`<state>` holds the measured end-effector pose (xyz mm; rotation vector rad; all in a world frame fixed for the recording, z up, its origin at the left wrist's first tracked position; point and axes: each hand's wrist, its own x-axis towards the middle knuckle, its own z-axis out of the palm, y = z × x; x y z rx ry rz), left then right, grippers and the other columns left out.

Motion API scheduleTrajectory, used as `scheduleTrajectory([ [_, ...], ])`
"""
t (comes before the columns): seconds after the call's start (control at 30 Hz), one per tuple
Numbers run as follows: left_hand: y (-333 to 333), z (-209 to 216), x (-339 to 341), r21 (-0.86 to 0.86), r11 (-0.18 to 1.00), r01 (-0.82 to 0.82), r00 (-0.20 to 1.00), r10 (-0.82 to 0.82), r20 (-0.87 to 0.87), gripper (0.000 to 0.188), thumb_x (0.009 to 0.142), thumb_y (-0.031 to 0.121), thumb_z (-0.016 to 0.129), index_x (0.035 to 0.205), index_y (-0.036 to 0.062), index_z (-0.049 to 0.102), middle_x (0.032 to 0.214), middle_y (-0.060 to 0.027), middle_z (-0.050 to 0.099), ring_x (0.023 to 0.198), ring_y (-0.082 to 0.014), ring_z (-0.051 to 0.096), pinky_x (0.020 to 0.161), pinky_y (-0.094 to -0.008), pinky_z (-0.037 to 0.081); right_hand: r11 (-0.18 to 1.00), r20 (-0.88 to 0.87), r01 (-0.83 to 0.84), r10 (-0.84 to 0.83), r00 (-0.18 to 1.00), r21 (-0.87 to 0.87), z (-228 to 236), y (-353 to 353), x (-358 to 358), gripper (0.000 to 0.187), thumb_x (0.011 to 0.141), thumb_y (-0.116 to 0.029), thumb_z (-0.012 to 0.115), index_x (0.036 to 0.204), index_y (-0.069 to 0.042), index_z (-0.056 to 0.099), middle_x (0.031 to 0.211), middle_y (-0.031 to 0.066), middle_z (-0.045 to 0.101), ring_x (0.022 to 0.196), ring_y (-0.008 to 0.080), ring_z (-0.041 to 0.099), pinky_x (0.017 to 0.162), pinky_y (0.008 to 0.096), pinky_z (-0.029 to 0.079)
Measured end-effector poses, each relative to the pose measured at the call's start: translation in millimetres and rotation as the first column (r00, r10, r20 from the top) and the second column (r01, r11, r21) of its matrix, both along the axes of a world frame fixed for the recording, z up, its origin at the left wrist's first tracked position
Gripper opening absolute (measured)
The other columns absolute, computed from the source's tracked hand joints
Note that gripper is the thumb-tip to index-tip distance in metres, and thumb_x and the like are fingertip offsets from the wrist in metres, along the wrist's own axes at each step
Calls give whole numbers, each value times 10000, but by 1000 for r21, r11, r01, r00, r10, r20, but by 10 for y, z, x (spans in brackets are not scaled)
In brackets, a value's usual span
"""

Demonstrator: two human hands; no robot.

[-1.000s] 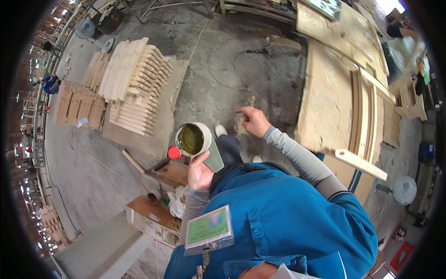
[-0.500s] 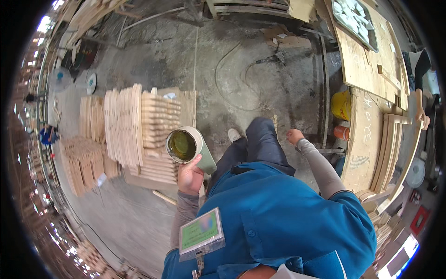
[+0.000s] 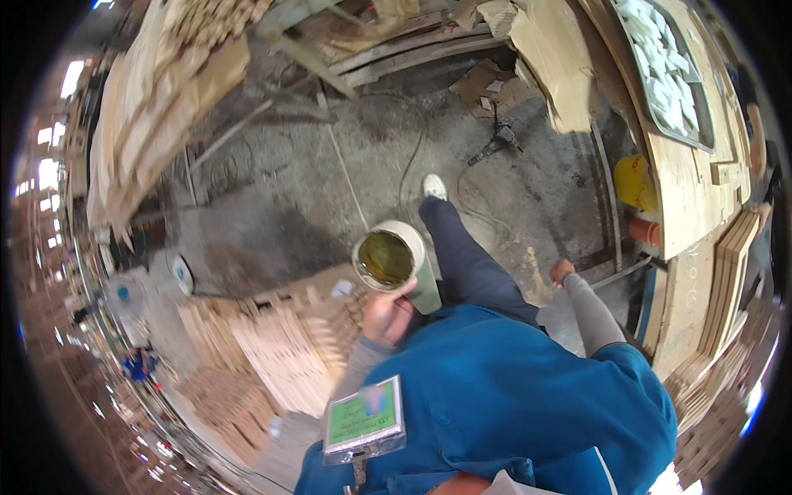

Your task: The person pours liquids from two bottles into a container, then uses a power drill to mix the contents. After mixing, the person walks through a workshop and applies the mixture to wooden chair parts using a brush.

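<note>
My left hand is wrapped round a tall pale green tumbler with a cream rim. The tumbler is uncovered and holds a clear yellow-green liquid. It is held out in front of my body at the left. My right hand hangs low beside my right leg, its fingers curled in. Nothing shows in that hand, and it touches nothing.
Stacked wooden slats stand at the left, with a long timber pile at the far left. At the right, a plywood-topped bench carries a tray of white pieces. A yellow bucket and a black metal stand are on the floor.
I have stepped forward: the slat stacks have slid back to the left, and the far timber pile and bench have come nearer. The tumbler stays in my left hand.
</note>
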<state>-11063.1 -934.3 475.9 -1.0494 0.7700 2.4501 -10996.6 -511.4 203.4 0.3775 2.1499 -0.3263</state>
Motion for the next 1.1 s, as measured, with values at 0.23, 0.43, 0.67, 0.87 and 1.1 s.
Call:
scheduleTrajectory([
  [0.23,-423,-379,-1545,-125,951,283,957,-289,-26,381,753,-84,526,1117,9,462,1093,-79,536,993,-168,521,855,-296,419,796,-139,374,-488,862,-475,575,-1571,-2071,256,743,-192,525,925,-35,610,683,110,621,613,221,600,610,316,465],
  [0.43,-814,-568,-2493,-116,838,534,845,-531,60,360,746,-100,519,1085,21,498,1075,-74,552,968,-152,535,838,-277,424,580,-99,630,-771,629,-516,316,-1909,-2438,235,726,-109,549,938,-26,606,655,85,621,564,143,591,545,271,470],
  [0.67,-1171,-1689,-3152,-95,699,709,705,-706,64,346,735,-114,523,1044,42,536,1049,-51,569,970,-140,534,857,-279,413,234,186,933,-939,290,-272,-656,-1961,-1967,121,747,-88,542,823,-13,598,623,95,612,493,149,580,433,282,474],
  [0.87,-1036,-3141,-3355,-36,666,745,664,-736,134,331,735,-87,541,1044,30,529,1040,-52,571,1011,-142,508,887,-280,388,679,73,724,-721,689,-120,-2061,-1672,-2460,132,713,-105,522,748,-4,599,658,129,615,552,228,608,497,343,496],
  [1.1,-330,-5161,-3603,-33,576,817,577,-815,57,409,733,-100,476,1124,21,469,1077,-56,542,1002,-146,503,887,-275,369,788,-266,615,-585,766,41,-3560,-1360,-3419,709,646,-281,664,1232,-18,363,1102,217,518,1021,320,511,870,345,415],
])
